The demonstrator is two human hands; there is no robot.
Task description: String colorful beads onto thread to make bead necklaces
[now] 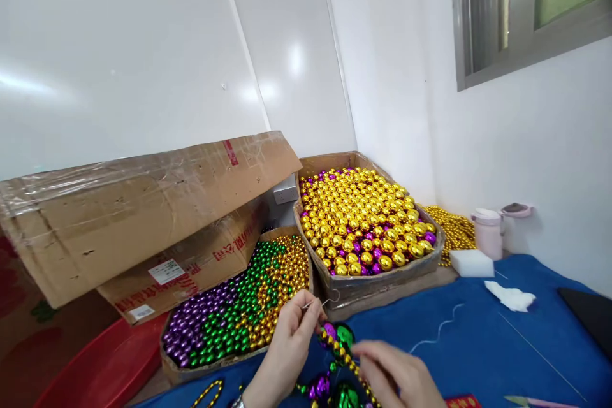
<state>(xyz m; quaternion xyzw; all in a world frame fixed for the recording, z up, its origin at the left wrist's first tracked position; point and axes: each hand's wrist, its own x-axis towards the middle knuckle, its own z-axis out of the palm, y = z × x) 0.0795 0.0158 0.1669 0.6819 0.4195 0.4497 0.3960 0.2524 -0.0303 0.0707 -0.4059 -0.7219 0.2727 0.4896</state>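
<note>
My left hand (289,344) is closed in a pinch on a thin needle or wire (319,303) near the front edge of the small-bead box. My right hand (396,375) is closed around a strand of beads (340,347) made of small gold beads with larger green and purple balls. The strand hangs between both hands and trails down to the lower edge of view. A white thread (437,330) lies on the blue cloth (478,344) just right of my hands.
A cardboard box of small purple, green and gold beads (239,306) sits ahead left. A box of large gold and purple balls (366,220) stands behind it. Tilted cardboard lids (143,210), a red tub (105,370), a pink cup (488,233), a white sponge (471,262) and tissue (510,296) lie around.
</note>
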